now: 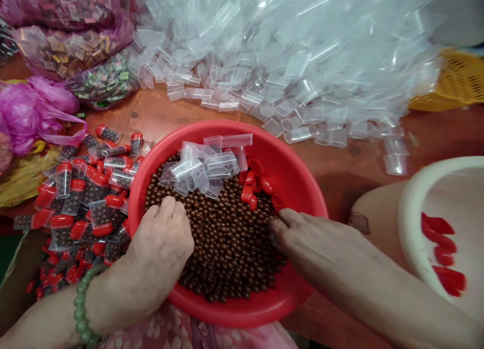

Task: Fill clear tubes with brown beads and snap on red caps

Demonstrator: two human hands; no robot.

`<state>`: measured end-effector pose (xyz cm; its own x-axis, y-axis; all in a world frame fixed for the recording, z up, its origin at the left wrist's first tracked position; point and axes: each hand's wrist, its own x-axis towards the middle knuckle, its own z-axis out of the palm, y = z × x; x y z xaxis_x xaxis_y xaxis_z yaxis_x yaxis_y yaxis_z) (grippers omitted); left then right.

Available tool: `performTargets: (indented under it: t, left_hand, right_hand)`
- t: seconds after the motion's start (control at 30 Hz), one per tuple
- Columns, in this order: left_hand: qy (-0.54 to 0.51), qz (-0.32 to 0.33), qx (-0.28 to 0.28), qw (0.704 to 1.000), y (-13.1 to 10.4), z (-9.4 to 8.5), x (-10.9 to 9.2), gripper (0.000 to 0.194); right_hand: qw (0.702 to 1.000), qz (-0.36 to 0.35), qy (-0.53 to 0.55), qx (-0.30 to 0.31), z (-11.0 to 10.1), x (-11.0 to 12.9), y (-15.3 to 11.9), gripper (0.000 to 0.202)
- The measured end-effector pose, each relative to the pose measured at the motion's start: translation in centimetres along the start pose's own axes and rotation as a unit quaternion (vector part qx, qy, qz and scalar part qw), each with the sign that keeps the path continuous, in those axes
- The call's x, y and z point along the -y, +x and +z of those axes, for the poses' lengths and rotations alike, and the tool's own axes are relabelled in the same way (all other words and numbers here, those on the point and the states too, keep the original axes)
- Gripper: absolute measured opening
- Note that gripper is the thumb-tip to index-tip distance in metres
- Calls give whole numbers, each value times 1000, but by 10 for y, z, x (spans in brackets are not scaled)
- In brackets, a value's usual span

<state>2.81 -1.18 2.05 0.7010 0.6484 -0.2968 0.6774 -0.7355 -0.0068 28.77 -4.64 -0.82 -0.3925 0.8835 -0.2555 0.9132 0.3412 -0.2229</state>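
A red basin holds many small brown balls. Clear plastic tubes lie on the balls at the back, with several red caps to their right. My left hand is closed over the left part of the balls, its fingers curled down; whatever it grips is hidden. At the basin's right side my right hand reaches down to the balls, just below the red caps. Its fingers are pressed together, and what they hold, if anything, is hidden.
Filled tubes with red caps are heaped left of the basin. Clear empty tubes form a large pile behind. A white bucket with red caps stands right, a yellow basket back right. Pink bags lie back left.
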Motion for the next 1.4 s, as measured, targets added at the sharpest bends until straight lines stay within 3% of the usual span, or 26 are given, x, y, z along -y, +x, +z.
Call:
performTargets:
  t: [0.07, 0.13, 0.33, 0.5, 0.67, 0.83, 1.03, 1.13, 1.3, 1.4]
  left_hand:
    - [50, 12, 27, 998, 10, 0, -6, 27]
    - [65, 18, 41, 997, 20, 2, -13, 28]
    - [-51, 48, 101, 992, 45, 24, -26, 32]
    - [-131, 103, 121, 979, 50, 38, -16, 22]
    - [-253, 83, 62, 962, 41, 36, -2, 29]
    - [-386, 37, -5, 922, 30, 29, 4, 22]
    - [-438, 13, -104, 893, 20, 23, 4, 29]
    - [-456, -6, -98, 884, 15, 23, 2, 28]
    - [-488, -26, -89, 868, 7, 18, 3, 27]
    - [-501, -31, -82, 861, 4, 17, 6, 25]
  right_hand:
    - [991, -14, -112, 72, 3, 13, 10, 35]
    - [985, -20, -130, 115, 6, 24, 21, 36]
    - [988, -46, -46, 140, 16, 28, 41, 30]
    - [987, -49, 66, 138, 16, 23, 43, 25]
    - [981, -46, 154, 106, 9, 23, 37, 15]
    - [964, -55, 257, 31, 10, 22, 26, 26]
    - [963, -46, 255, -67, 14, 22, 31, 27]
    - [967, -38, 247, -53, 14, 25, 36, 23]
    - [973, -5, 224, 47, 13, 39, 40, 17]
    - [975, 15, 207, 74, 13, 47, 41, 14]
